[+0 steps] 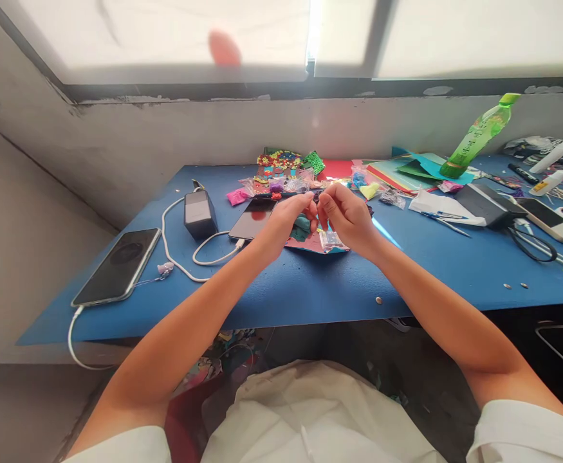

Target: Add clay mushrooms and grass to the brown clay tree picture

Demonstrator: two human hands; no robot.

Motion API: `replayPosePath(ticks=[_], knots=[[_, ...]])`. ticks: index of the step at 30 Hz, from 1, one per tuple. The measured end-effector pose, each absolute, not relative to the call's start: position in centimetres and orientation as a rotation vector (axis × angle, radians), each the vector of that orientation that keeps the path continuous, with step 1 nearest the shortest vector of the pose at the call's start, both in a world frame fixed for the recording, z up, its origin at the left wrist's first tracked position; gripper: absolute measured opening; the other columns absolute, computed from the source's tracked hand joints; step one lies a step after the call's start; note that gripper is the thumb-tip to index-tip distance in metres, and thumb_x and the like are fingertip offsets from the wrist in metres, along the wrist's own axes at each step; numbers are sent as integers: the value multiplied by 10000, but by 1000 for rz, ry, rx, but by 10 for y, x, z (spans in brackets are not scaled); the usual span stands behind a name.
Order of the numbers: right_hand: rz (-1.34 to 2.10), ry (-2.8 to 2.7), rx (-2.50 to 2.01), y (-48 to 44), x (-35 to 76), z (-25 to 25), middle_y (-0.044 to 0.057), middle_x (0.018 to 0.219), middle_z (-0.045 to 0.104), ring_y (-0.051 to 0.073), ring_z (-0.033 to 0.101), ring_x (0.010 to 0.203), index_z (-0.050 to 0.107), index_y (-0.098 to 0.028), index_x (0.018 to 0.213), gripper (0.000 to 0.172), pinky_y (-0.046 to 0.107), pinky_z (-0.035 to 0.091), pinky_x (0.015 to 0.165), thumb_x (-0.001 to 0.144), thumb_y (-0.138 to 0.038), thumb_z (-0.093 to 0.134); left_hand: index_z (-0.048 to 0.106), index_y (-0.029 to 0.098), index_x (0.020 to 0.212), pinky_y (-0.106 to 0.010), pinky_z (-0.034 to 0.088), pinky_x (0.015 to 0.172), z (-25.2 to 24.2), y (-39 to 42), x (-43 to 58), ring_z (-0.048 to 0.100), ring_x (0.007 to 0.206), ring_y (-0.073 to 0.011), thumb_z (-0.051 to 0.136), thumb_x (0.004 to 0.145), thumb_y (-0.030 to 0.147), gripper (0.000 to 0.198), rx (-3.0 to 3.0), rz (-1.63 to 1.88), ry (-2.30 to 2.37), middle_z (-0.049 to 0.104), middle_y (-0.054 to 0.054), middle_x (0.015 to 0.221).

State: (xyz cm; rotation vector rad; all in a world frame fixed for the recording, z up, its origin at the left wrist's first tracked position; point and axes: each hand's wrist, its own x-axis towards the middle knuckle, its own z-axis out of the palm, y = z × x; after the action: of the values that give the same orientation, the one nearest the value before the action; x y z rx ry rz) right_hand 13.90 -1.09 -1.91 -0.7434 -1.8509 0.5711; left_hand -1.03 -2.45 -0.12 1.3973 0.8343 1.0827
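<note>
My left hand (288, 222) and my right hand (346, 215) meet above the middle of the blue table (310, 289), fingertips pinched together and almost touching. Something tiny sits between the fingertips, too small to name. Under the hands lies a small pile of coloured paper and craft pieces (317, 241), with a teal piece showing between the palms. A dark phone (252, 218) lies just left of my left hand, plugged into a white cable.
A second phone (119, 265) lies at the table's left edge, a black charger block (199, 214) beside it. Small bags of coloured beads (281, 173) sit behind the hands. Coloured paper sheets (406, 172), a green bottle (479, 135), scissors (532, 244) and another phone (549, 220) crowd the right.
</note>
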Motion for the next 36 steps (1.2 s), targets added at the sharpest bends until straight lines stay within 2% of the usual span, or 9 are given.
replayPosePath(ticks=[2,5,8,12,16,19,26,30,36], knots=[[554,-1937,-757,-13,140,-17,-62,498,380,68,342,456,402,-204,655,533,238,279,467,928,-661,368,498,185,603,-210,332,424,-2,-23,-10,455,453,-98,521,796,489,361,1391,1076,875,516,2,511],[505,-2012,-739,-13,142,-14,-64,498,291,70,270,470,350,-204,600,560,244,236,460,936,-652,346,508,183,567,-219,324,417,-2,-21,-11,450,436,-99,514,811,484,388,1384,1088,931,512,-3,500],[427,-1969,-732,-9,143,-15,-48,579,400,75,337,512,415,-201,675,472,230,289,470,896,-613,478,517,176,542,-222,322,421,-3,-20,-12,445,432,-96,470,845,430,398,1387,1096,966,510,-6,506],[423,-1976,-697,-5,142,-19,-11,710,553,97,482,606,511,-197,799,279,223,377,518,876,-458,573,510,180,534,-228,332,436,-4,-21,-12,444,450,-104,468,838,377,364,1431,1113,1005,511,-6,515],[336,-2045,-715,-4,142,-23,-18,694,581,87,486,561,544,-193,804,125,222,376,524,879,-292,540,516,174,522,-219,348,482,-4,-22,-11,445,498,-104,491,817,274,312,1538,1106,1002,519,-4,533],[185,-2015,-786,-2,142,-25,-11,687,599,92,485,547,576,-190,782,84,229,368,526,843,-244,556,529,174,535,-220,355,506,-4,-21,-11,448,530,-107,511,819,248,294,1563,1150,1024,531,-2,556],[87,-1954,-856,-1,145,-23,20,702,620,115,471,540,619,-197,740,170,259,373,543,863,-303,570,613,178,659,-230,385,571,-9,-15,-14,493,613,-118,608,765,259,134,1581,1283,1081,564,8,631],[233,-1951,-790,-1,145,-21,14,698,615,108,485,548,623,-191,742,267,255,406,547,869,-424,592,587,179,607,-233,402,608,-7,-15,-16,513,636,-118,620,746,305,190,1588,1262,1023,560,5,624],[558,-1852,-777,1,146,-17,19,726,642,105,552,535,649,-169,825,463,248,430,500,784,-629,629,597,177,584,-229,390,575,-1,-19,-17,505,618,-109,718,674,411,279,1504,1109,875,551,-2,633]])
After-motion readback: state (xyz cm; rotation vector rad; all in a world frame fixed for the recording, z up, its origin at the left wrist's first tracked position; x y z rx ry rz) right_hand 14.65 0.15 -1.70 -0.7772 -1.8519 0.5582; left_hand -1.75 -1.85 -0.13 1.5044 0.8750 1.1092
